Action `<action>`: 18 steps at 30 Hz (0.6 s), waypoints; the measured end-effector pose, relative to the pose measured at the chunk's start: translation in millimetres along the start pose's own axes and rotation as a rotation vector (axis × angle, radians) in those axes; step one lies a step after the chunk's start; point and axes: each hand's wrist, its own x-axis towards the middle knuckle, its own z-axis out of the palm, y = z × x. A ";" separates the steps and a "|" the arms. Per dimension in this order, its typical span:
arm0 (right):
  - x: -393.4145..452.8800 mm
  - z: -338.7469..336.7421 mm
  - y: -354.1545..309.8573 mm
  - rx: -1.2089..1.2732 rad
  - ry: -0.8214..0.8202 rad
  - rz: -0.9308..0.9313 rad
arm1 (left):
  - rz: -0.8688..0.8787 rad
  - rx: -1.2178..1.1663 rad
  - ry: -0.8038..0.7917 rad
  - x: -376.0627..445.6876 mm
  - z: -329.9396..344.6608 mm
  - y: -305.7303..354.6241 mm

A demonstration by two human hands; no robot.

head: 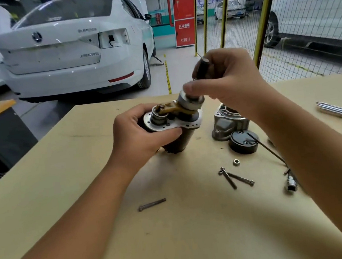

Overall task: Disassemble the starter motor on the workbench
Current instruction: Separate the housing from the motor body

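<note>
1. Motor [172, 129] stands mid-worktop [66, 182], left hand [142, 130] wrapped round its body.
2. Right hand [226, 81] grips the plunger [190, 101], tilted up with the fork [170, 108] — pulling it free looks the step in hand.
3. Next: lift clear, unhook the fork.
4. Right: housing [226, 121], cap [243, 141]; nearer, bolts [234, 178]. No containers.
</note>
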 end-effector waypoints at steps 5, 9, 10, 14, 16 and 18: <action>-0.4 28.0 23.2 0.109 -0.091 0.079 | -0.105 -0.150 0.003 2.0 -5.8 -5.5; -7.6 33.2 33.6 0.276 -0.118 0.132 | -0.102 -0.172 -0.045 3.1 -6.9 -6.5; -8.5 32.8 35.4 0.306 -0.111 0.145 | -0.108 -0.180 -0.053 3.8 -7.2 -7.8; -19.1 30.9 47.6 0.495 -0.153 0.203 | -0.100 -0.193 -0.086 5.2 -12.4 -10.4; -25.9 34.0 51.8 0.442 -0.191 0.193 | -0.068 -0.164 -0.102 5.2 -16.0 -9.7; -29.5 38.1 54.0 0.393 -0.207 0.196 | -0.050 -0.129 -0.069 4.6 -17.9 -10.3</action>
